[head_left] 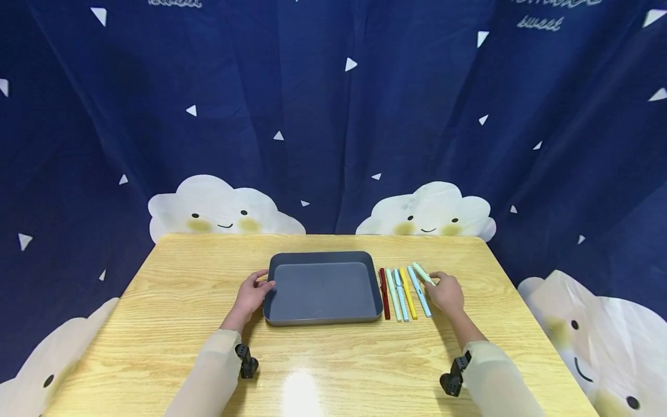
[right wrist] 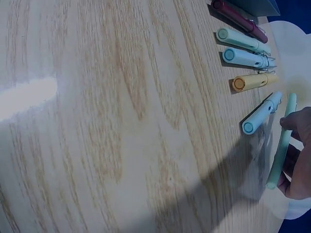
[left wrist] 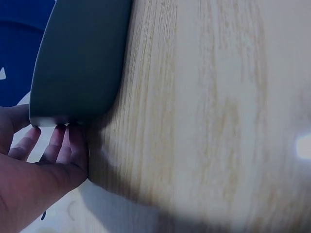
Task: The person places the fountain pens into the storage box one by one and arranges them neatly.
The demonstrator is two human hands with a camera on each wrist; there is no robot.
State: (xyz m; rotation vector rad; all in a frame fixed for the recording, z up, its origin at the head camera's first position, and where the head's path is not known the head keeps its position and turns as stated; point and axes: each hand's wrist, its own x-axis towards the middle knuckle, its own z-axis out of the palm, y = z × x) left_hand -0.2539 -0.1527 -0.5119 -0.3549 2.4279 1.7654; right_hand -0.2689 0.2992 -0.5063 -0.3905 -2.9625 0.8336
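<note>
A dark grey rectangular tray (head_left: 323, 292) lies on the table with nothing in it. At its left end my left hand (head_left: 254, 294) grips the wall, the thumb over the rim and the fingertips (left wrist: 60, 141) against the outside. To the right of the tray my right hand (head_left: 444, 289) pinches a light green pen (right wrist: 283, 145), which slants beside the others. Between tray and hand lie a dark red pen (head_left: 384, 294), another light green pen (head_left: 393, 295), a light blue pen (head_left: 401, 295), a yellow pen (head_left: 409, 294) and a second light blue pen (head_left: 419, 291).
The pale wooden table (head_left: 182, 289) extends on both sides and in front of the tray. Behind it hangs a dark blue curtain (head_left: 312, 116) with white triangles and clouds. A black wrist camera (head_left: 454, 376) sits on the right sleeve, another camera (head_left: 247, 362) on the left.
</note>
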